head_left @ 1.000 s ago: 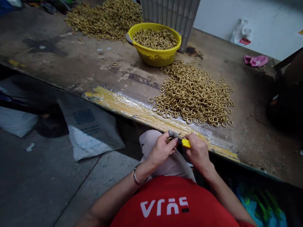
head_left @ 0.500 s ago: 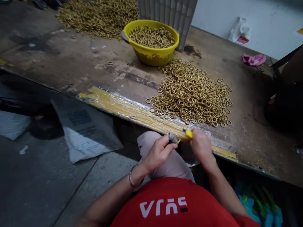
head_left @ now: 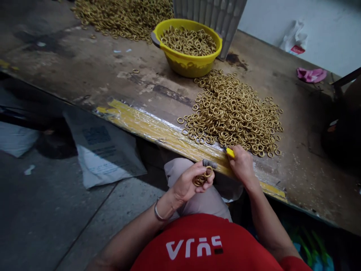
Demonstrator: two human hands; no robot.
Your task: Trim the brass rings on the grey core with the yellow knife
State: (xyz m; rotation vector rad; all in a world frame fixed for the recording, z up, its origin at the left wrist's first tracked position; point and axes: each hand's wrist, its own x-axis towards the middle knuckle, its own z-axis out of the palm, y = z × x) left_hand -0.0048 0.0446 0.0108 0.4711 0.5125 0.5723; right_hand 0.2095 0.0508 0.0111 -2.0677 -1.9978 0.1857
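Observation:
In front of my lap, my left hand [head_left: 189, 183] is turned partly palm up and curled around several brass-coloured rings [head_left: 200, 180]. A grey wrap [head_left: 210, 163] covers one of its fingers. My right hand [head_left: 241, 165] is closed on a yellow-handled tool [head_left: 229, 152] with a dark tip; the hand hides most of it, so its kind does not show. That tip is at the near edge of a heap of rings [head_left: 231, 111] on the table.
Behind the heap stands a yellow basin [head_left: 188, 66] filled with rings. A larger ring pile [head_left: 124, 19] lies back left, beside a grey ribbed panel [head_left: 210, 13]. Yellow tape [head_left: 158, 128] runs along the table's front edge. A pink cloth [head_left: 311, 75] lies at the right.
My left hand has rolled open toward palm up, showing the rings in it. My right hand has moved slightly up toward the heap with the yellow-handled tool. The view has shifted slightly.

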